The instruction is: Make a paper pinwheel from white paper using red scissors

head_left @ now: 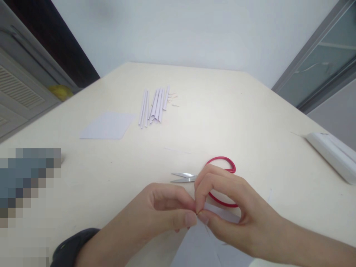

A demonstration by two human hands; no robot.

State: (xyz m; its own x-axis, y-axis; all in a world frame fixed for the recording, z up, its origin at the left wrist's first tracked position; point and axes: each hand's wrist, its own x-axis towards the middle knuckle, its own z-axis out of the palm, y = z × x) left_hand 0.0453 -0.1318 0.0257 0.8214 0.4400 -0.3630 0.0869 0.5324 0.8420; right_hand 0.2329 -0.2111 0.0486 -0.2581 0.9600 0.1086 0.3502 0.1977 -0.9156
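Observation:
A white sheet of paper [194,246] with creases or edges running down from its top lies near the table's front edge. At its top corner, thumb and fingers of my left hand [167,209] are pinched together on the paper. My right hand [228,204] pinches at the same spot, its fingertips meeting the left ones. The fingertips cover the exact bit of paper between them. Just beyond, open scissors with red handles [222,158] lie on the table, their blades pointing left. My right hand hides part of the handles and the pivot.
Several rolled paper tubes [157,105] lie on the table [211,118] toward the back, with small scraps [172,97] beside them. Left of them rests a flat stack of white paper [108,126]. A thin paper strip [178,150] lies mid-table. A white case-like object [332,155] sits at the right edge.

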